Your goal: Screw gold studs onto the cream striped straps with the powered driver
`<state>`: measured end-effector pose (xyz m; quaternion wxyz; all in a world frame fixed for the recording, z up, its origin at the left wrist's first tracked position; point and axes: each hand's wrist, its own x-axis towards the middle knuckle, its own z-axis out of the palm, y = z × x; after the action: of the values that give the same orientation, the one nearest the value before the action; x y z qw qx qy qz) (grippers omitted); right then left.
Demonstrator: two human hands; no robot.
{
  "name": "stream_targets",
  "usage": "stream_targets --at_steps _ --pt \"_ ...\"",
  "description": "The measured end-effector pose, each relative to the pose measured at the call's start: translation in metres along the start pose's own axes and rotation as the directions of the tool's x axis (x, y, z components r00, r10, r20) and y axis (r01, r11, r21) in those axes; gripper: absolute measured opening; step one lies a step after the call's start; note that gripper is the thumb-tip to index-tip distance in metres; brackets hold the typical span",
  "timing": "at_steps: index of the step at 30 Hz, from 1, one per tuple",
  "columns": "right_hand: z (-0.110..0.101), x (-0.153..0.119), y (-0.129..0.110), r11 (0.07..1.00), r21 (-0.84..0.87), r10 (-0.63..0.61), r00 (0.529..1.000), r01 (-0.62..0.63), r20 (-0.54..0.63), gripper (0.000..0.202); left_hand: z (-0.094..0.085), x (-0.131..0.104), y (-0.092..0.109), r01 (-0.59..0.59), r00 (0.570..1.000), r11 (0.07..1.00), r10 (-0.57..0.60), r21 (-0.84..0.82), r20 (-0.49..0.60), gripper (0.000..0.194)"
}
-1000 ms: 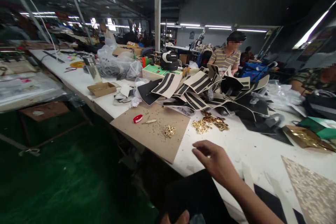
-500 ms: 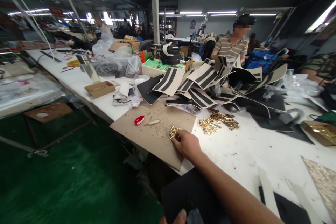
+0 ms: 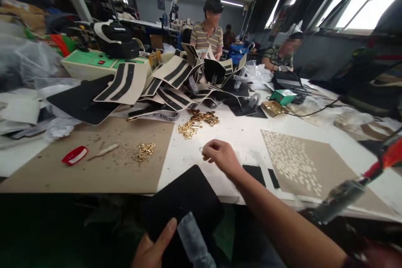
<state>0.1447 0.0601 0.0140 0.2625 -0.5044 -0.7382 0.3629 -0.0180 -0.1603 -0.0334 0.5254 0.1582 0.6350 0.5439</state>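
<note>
My left hand (image 3: 155,245) grips a black panel (image 3: 188,192) by its lower edge, thumb on top. A plastic-wrapped strip (image 3: 193,234) lies across that panel beside the thumb. Above the white table, my right hand (image 3: 221,157) has its fingertips pinched on a small metal ring (image 3: 201,149), only partly visible. To its left, a little heap of gold rings (image 3: 146,150) sits on a brown board (image 3: 125,180). Farther back are gold clasps (image 3: 188,129) and darker bronze-looking hardware (image 3: 205,117). An awl-like tool (image 3: 105,150) and a red oval object (image 3: 75,155) rest on the board.
Striped beige-and-black panels (image 3: 176,73) are piled behind. At right, a board of pale small pieces (image 3: 292,159) lies near a red-and-grey tool (image 3: 345,194). A box of gold parts (image 3: 274,109) stands farther back. Two co-workers (image 3: 207,35) sit across the table.
My right hand has left the gold ring heap and moved right, with a small ring in its fingertips. The view has turned right, and the black panel shows more fully.
</note>
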Motion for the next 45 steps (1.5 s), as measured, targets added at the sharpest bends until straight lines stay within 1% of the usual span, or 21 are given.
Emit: stream_targets --at_steps 2,4,5,6,7,8,10,11,13,16,19,25,28,32,36,39,42,44,45 --pt "-0.05 -0.023 0.029 0.998 0.006 0.064 0.993 -0.064 -0.096 0.021 0.018 0.008 0.019 0.072 0.989 0.995 -0.062 -0.073 0.132 0.066" --pt "-0.091 -0.045 0.056 0.987 -0.078 0.12 0.972 -0.138 -0.201 0.018 0.04 0.024 0.037 0.104 0.955 0.993 -0.084 -0.054 0.285 0.061" --pt "-0.105 -0.054 0.068 0.977 -0.135 0.134 0.965 -0.167 -0.224 0.017 0.051 0.035 0.045 0.077 0.938 0.997 -0.065 -0.02 0.341 0.059" --pt "-0.114 -0.062 0.078 0.962 -0.2 0.14 0.962 -0.188 -0.235 0.015 0.063 0.047 0.051 0.034 0.921 0.999 -0.039 0.022 0.387 0.057" --pt "-0.118 -0.069 0.086 0.944 -0.262 0.138 0.963 -0.199 -0.232 0.014 0.074 0.059 0.057 -0.005 0.905 0.998 -0.021 0.061 0.425 0.057" --pt "-0.119 -0.073 0.091 0.928 -0.315 0.132 0.966 -0.199 -0.223 0.014 0.084 0.071 0.06 -0.033 0.89 0.995 -0.014 0.094 0.456 0.057" --pt "-0.112 -0.08 0.098 0.898 -0.404 0.096 0.974 -0.173 -0.205 0.012 0.1 0.09 0.065 -0.063 0.863 0.988 -0.016 0.139 0.504 0.059" --pt "-0.107 -0.081 0.099 0.885 -0.441 0.068 0.979 -0.149 -0.193 0.012 0.106 0.097 0.065 -0.071 0.856 0.985 -0.019 0.155 0.516 0.06" --pt "-0.098 -0.083 0.098 0.86 -0.502 0.013 0.988 -0.088 -0.151 0.011 0.111 0.104 0.065 -0.093 0.855 0.98 -0.012 0.176 0.518 0.061" --pt "-0.092 -0.084 0.097 0.831 -0.556 -0.016 0.998 -0.024 -0.068 0.012 0.111 0.106 0.061 -0.136 0.866 0.973 0.025 0.187 0.499 0.061" --pt "-0.093 -0.084 0.099 0.838 -0.546 -0.01 1.0 -0.006 -0.027 0.013 0.108 0.106 0.057 -0.155 0.869 0.97 0.043 0.188 0.493 0.06" --pt "-0.096 -0.08 0.101 0.862 -0.505 0.01 0.999 -0.035 -0.053 0.005 0.107 0.107 0.058 -0.191 0.862 0.96 0.066 0.203 0.502 0.056" --pt "-0.096 -0.079 0.099 0.871 -0.492 0.013 1.0 -0.023 -0.023 0.008 0.106 0.106 0.059 -0.207 0.852 0.959 0.08 0.193 0.517 0.057" --pt "-0.094 -0.076 0.095 0.843 -0.537 0.036 0.999 -0.025 0.011 0.01 0.106 0.104 0.059 -0.237 0.847 0.954 0.109 0.186 0.52 0.058" --pt "-0.089 -0.074 0.089 0.809 -0.581 0.093 0.995 -0.091 -0.025 0.007 0.105 0.104 0.059 -0.236 0.848 0.951 0.101 0.2 0.521 0.056" --pt "-0.088 -0.077 0.086 0.794 -0.596 0.113 0.992 -0.122 -0.052 0.01 0.104 0.104 0.058 -0.235 0.849 0.95 0.098 0.205 0.52 0.056" --pt "-0.091 -0.082 0.088 0.815 -0.571 0.089 0.995 -0.098 -0.043 0.012 0.104 0.104 0.059 -0.249 0.846 0.948 0.114 0.197 0.521 0.057" --pt "-0.094 -0.087 0.093 0.852 -0.518 0.066 0.997 -0.072 -0.029 0.012 0.104 0.104 0.059 -0.258 0.842 0.945 0.119 0.199 0.527 0.056" --pt "-0.096 -0.089 0.096 0.872 -0.485 0.054 0.998 -0.059 -0.024 0.015 0.104 0.104 0.059 -0.263 0.84 0.944 0.122 0.2 0.528 0.055"
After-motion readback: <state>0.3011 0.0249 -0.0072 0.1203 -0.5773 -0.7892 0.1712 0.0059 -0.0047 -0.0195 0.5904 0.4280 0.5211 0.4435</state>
